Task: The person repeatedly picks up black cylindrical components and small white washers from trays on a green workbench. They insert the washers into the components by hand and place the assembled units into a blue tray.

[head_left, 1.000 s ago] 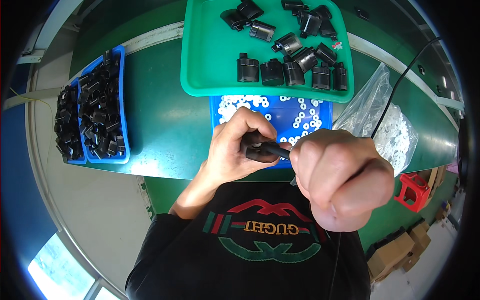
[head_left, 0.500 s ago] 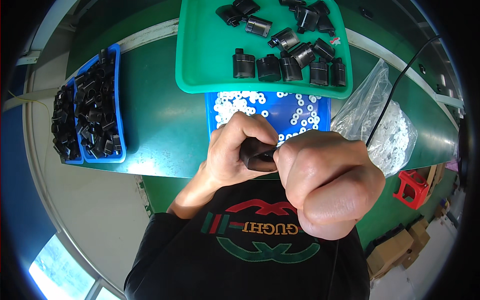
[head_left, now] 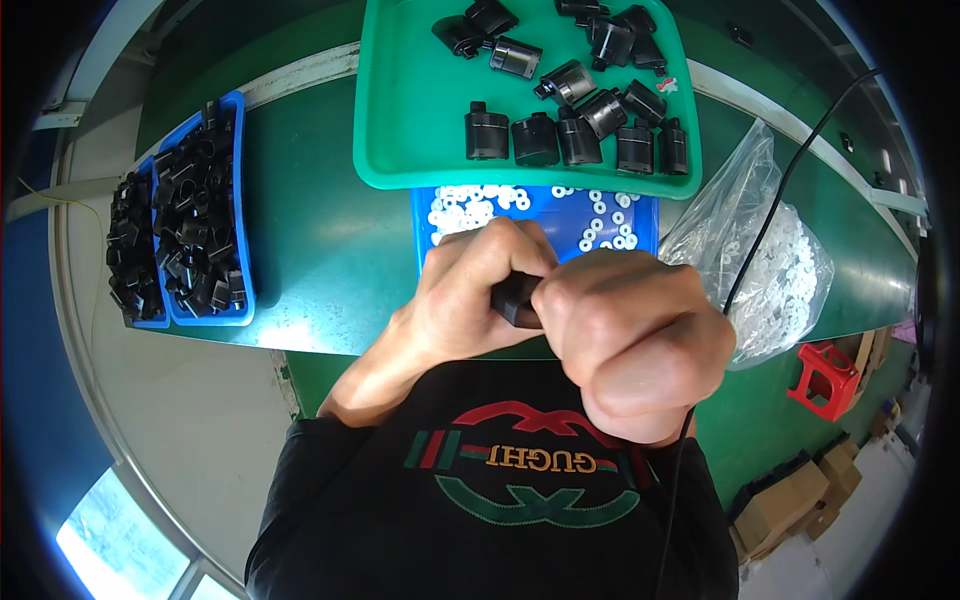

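My left hand (head_left: 455, 295) is closed around a hollow black plastic housing (head_left: 512, 303) above the near edge of the bench. Close to the camera, my right hand (head_left: 640, 345) makes a tight fist against the housing's right side. Whatever the right fist grips is hidden behind its fingers. Beyond my hands lies a shallow blue tray (head_left: 550, 212) scattered with small white washers (head_left: 465, 213). A green tray (head_left: 405, 150) overlaps its far edge, bearing several black capped housings (head_left: 487, 133), some upright and some on their sides.
Two blue bins (head_left: 242, 260) heaped with black parts stand at the left. On the right rests a clear plastic bag (head_left: 785, 265) of white pieces. A black cable (head_left: 775, 200) passes over it and down past my right hand. A red stool (head_left: 830, 382) and cardboard boxes (head_left: 780, 505) are on the floor.
My right fist has shifted left and slightly up, covering more of the black housing. The housing's open end, visible before, is now mostly hidden. The cable has swung into view below my right hand.
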Available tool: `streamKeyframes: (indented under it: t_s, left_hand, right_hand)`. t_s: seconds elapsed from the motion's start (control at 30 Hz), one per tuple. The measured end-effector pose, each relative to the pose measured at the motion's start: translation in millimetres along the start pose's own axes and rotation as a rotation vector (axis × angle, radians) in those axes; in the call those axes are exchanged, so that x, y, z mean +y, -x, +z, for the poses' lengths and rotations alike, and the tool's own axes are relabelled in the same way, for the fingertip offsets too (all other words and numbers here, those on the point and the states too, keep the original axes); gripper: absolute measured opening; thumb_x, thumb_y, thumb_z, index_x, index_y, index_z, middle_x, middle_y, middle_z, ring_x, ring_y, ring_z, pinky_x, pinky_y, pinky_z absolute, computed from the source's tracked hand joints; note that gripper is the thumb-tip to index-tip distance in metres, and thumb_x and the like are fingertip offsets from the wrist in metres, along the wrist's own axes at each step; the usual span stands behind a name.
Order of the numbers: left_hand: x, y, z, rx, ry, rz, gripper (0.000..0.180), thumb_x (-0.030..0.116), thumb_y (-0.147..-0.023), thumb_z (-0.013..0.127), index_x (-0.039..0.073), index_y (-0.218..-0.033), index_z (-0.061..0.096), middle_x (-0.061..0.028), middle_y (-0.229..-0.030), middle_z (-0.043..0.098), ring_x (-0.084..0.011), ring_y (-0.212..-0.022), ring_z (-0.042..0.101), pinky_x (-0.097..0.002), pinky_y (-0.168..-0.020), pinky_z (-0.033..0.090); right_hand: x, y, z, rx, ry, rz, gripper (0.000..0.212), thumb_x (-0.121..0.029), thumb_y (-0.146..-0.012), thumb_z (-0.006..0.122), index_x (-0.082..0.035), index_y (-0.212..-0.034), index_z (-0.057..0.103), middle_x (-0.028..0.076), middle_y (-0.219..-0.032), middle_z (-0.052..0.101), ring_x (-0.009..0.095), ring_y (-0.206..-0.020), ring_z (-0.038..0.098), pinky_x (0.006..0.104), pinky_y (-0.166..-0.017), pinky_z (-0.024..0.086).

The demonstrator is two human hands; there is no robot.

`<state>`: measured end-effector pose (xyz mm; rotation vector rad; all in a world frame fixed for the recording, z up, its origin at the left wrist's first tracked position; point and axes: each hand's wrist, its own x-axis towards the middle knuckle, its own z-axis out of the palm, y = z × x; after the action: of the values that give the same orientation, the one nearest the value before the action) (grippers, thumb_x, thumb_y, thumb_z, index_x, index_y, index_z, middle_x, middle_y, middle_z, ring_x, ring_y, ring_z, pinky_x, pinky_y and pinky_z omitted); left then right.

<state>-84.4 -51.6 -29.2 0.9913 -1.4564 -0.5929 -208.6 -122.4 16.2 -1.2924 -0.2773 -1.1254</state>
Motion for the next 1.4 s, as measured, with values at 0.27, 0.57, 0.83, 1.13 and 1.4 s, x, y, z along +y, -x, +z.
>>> streamKeyframes:
  t_s: [0.27,0.57,0.83,1.13,1.4]
  left_hand:
    - [2.2,-12.7,-3.5,0.041,0.03,0.055,0.043,0.015,-0.063,0.092,0.005,-0.088,0.058,-0.0061,-0.081,0.062,-0.0179,-0.068,0.056,-0.0294,-0.057,0.043]
    - [0.8,0.8,-4.7,-0.02,0.237,-0.111,0.048,0.0,-0.059,0.088,0.005,-0.096,0.058,-0.0095,-0.088,0.065,-0.0184,-0.08,0.065,-0.0294,-0.067,0.054]
    - [5.6,-2.0,-3.5,-0.045,0.385,-0.112,0.047,-0.011,-0.058,0.072,0.006,-0.099,0.055,-0.0101,-0.092,0.064,-0.0173,-0.079,0.061,-0.0294,-0.066,0.053]
    - [19.4,-11.7,-13.0,-0.137,0.105,-0.094,0.056,-0.005,-0.046,0.069,0.007,-0.101,0.071,-0.0067,-0.096,0.056,-0.0201,-0.084,0.055,-0.0312,-0.07,0.048]
    - [6.6,-19.6,-33.1,-0.033,-0.224,-0.166,0.069,0.0,-0.055,0.076,0.005,-0.123,0.064,-0.0074,-0.107,0.046,-0.0188,-0.093,0.051,-0.03,-0.079,0.047]
  right_hand:
    - [-38.6,-34.5,11.0,0.117,-0.005,0.161,0.016,0.008,-0.088,0.052,-0.006,-0.084,0.058,0.015,-0.089,0.062,0.024,-0.072,0.058,0.0253,-0.054,0.047]
    - [-46.8,-30.0,-17.8,-0.21,-0.185,0.049,0.013,0.001,-0.076,0.06,-0.005,-0.065,0.056,0.007,-0.065,0.055,0.013,-0.053,0.046,0.0228,-0.038,0.025]
    - [-49.1,-22.1,-18.8,-0.146,-0.211,-0.089,0.017,0.002,-0.076,0.057,-0.006,-0.061,0.054,0.005,-0.059,0.052,0.011,-0.049,0.045,0.0214,-0.038,0.021]
    - [-57.0,25.4,-34.3,0.049,0.836,0.412,0.009,0.001,-0.062,0.062,-0.004,-0.065,0.056,0.005,-0.057,0.051,0.021,-0.049,0.051,0.0305,-0.045,0.037]
    - [-23.3,94.5,-53.1,-0.114,1.465,0.575,0.019,-0.006,-0.07,0.069,-0.011,-0.088,0.069,0.005,-0.082,0.058,0.023,-0.061,0.063,0.0352,-0.051,0.052]
